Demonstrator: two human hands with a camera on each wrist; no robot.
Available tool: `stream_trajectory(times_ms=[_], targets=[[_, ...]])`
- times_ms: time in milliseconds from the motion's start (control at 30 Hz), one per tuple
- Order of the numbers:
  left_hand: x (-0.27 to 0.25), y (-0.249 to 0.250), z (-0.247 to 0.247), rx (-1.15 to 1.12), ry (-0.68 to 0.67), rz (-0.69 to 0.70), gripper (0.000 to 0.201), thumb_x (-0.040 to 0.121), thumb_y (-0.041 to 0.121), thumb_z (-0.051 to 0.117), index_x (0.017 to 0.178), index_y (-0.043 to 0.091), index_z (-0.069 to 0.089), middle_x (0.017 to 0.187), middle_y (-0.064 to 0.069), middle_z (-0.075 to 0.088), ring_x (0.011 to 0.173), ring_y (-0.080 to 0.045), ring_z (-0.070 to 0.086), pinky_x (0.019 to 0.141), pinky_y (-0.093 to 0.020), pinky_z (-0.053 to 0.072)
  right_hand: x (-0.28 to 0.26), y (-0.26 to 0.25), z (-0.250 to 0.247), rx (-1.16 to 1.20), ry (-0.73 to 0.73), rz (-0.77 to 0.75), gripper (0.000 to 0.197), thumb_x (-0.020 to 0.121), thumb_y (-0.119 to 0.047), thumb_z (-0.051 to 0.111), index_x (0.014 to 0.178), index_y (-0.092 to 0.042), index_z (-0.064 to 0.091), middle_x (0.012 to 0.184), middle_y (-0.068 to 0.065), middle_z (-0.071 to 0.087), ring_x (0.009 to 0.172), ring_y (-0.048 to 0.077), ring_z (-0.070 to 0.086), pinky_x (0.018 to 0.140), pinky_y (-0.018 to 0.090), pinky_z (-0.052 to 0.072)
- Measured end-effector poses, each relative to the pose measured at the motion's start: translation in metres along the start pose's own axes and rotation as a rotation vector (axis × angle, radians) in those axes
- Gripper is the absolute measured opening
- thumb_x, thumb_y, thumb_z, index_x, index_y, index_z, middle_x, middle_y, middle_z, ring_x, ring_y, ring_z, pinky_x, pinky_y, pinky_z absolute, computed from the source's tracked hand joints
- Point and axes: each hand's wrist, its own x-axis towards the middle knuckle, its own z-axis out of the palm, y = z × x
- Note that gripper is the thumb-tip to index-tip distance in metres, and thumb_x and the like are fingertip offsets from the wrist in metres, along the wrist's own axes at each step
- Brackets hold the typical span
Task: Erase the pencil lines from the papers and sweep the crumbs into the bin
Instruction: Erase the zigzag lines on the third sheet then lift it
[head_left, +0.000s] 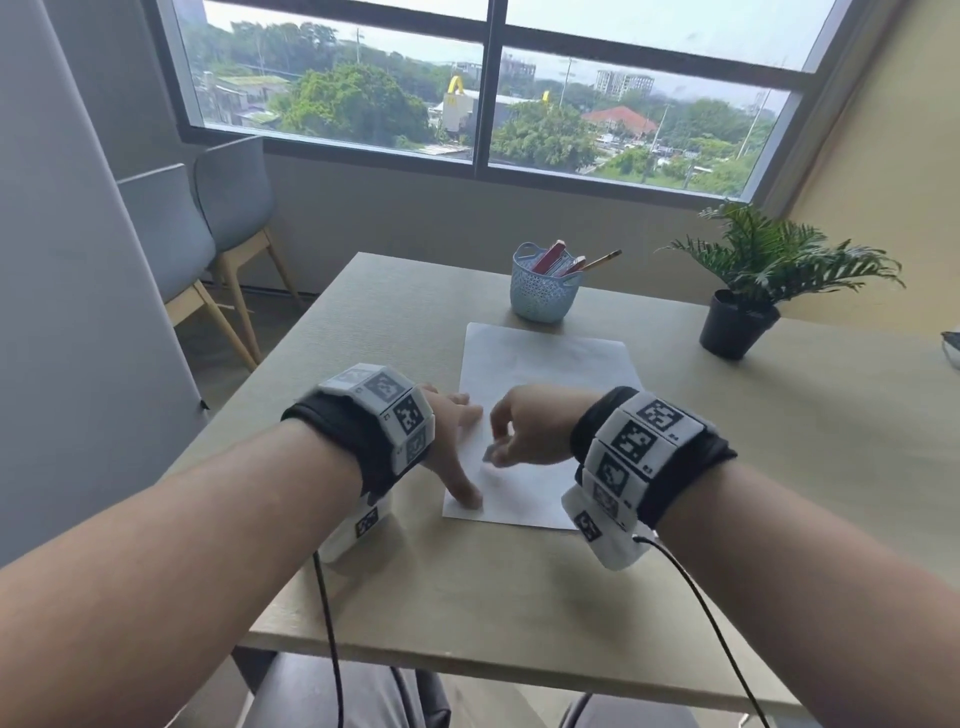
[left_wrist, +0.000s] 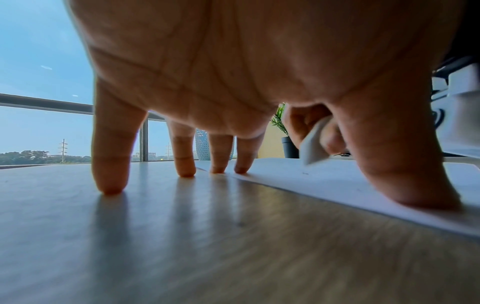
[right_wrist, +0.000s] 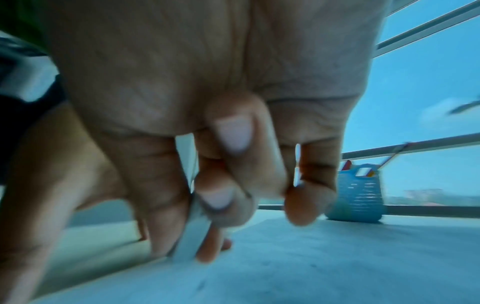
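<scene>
Pinching a small pale rectangular eraser (head_left: 490, 453), right hand (head_left: 530, 426) fingers (right_wrist: 221, 197) curled round it, edge down on white paper sheet (head_left: 545, 374). Left hand (head_left: 447, 441) fingers (left_wrist: 110, 164) spread straight, tips pinning sheet's left edge to pale wood table (head_left: 727, 467). Judgement: short strokes away from pinned edge avoid buckling. Open table right; blue lattice basket (head_left: 540, 293) well beyond far edge.
</scene>
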Motion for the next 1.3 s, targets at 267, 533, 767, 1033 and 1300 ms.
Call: stream_trajectory(times_ms=[267,533,767,1033,1300], targets=[[-0.001,-0.016,-0.013,-0.347,0.072,-0.004,0.075,0.087,0.053,0.059,0.149,0.024,0.029,0.15,0.004,0.035,0.134,-0.016,0.038,0.104,-0.027,0.031,-0.022,0.054,0.012,0.139,-0.06,0.202,0.026,0.094,-0.037,0.056,0.102,-0.013,0.059,0.068,-0.003,0.055,0.051,0.014,0.055,0.058,0.026,0.047],[0.024,-0.017,-0.034,-0.885,0.164,-0.268,0.039,0.098,0.027,0.053,0.122,-0.003,0.053,0.094,-0.011,0.06,0.063,-0.02,0.056,0.034,-0.018,0.042,-0.03,0.045,0.017,0.194,-0.112,0.129,0.012,0.096,-0.034,0.052,0.099,-0.022,0.05,0.069,-0.006,0.056,0.052,0.015,0.06,0.073,0.029,0.054],[0.032,-0.007,-0.042,-1.093,0.106,-0.325,0.027,0.093,0.026,0.061,0.092,-0.001,0.057,0.077,-0.012,0.052,0.067,-0.024,0.051,0.052,-0.026,0.036,-0.031,0.041,0.017,0.217,-0.152,0.149,0.021,0.098,-0.022,0.047,0.118,-0.019,0.052,0.074,0.0,0.058,0.051,0.015,0.058,0.054,0.022,0.045],[0.029,0.016,-0.057,-0.66,0.452,-0.102,0.011,0.087,0.026,0.059,0.092,0.017,0.062,0.084,0.0,0.056,0.076,-0.016,0.052,0.049,-0.014,0.034,-0.035,0.045,0.017,0.321,-0.135,0.147,0.028,0.098,-0.025,0.05,0.123,-0.014,0.05,0.086,0.008,0.059,0.052,0.018,0.054,0.053,0.023,0.045],[-0.003,-0.019,-0.07,-1.152,0.906,0.217,0.026,0.098,0.005,0.046,0.089,0.023,0.064,0.091,-0.002,0.072,0.073,-0.017,0.059,0.063,-0.022,0.045,-0.058,0.09,-0.008,0.582,0.541,0.183,0.031,0.086,-0.056,0.059,0.088,-0.025,0.061,0.101,0.003,0.061,0.086,0.016,0.057,0.072,0.027,0.045]])
